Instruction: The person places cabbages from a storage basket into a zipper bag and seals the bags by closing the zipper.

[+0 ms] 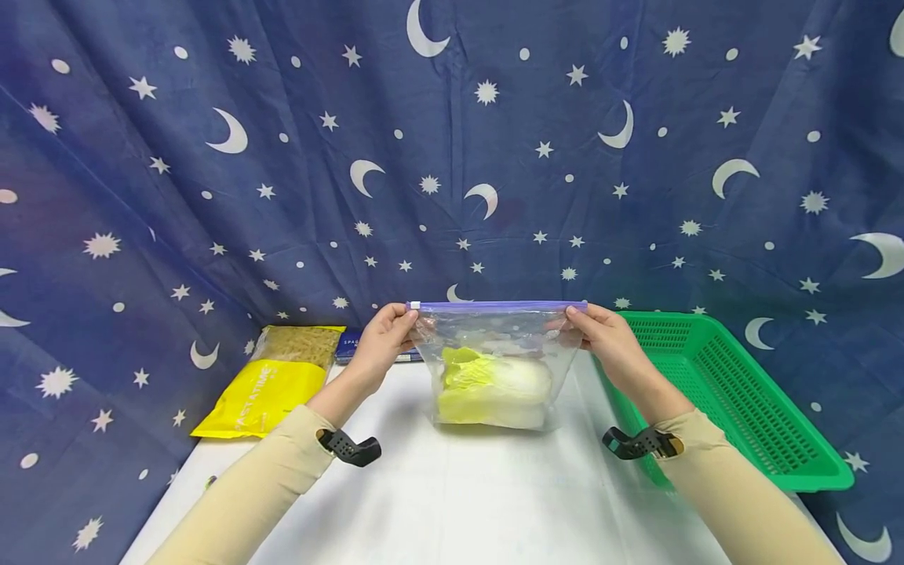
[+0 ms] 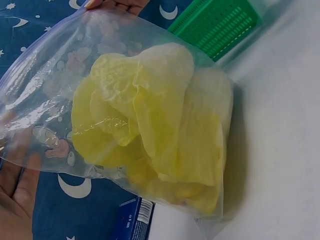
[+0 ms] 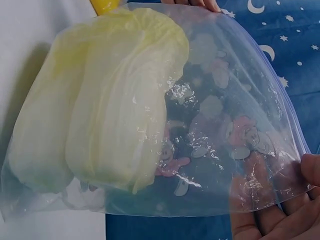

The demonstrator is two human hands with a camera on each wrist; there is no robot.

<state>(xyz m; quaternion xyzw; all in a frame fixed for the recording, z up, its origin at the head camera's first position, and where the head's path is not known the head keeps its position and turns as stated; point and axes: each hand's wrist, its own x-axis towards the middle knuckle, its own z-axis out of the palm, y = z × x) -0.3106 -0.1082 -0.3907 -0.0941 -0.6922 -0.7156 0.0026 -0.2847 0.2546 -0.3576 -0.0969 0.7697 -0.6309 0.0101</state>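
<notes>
A clear zip bag [image 1: 494,326] with a purple zip strip [image 1: 494,306] along its top hangs upright between both hands. Inside lie pieces of Chinese cabbage [image 1: 508,380], with yellow leaves to the left and white stalks to the right. My left hand [image 1: 384,337] pinches the top left corner, right by the white slider [image 1: 414,305]. At the opposite top corner, my right hand [image 1: 600,329] pinches the bag between thumb and fingers. Small cartoon prints show on the plastic in the right wrist view, where the cabbage [image 3: 120,110] lies close against the bag's wall.
To the left lies a yellow pasta packet [image 1: 282,392]. A dark blue spaghetti box [image 1: 348,345] sits behind my left hand. On the right a green plastic basket [image 1: 749,408] stands on the white table [image 1: 487,502]. A blue star-and-moon curtain [image 1: 452,157] hangs behind.
</notes>
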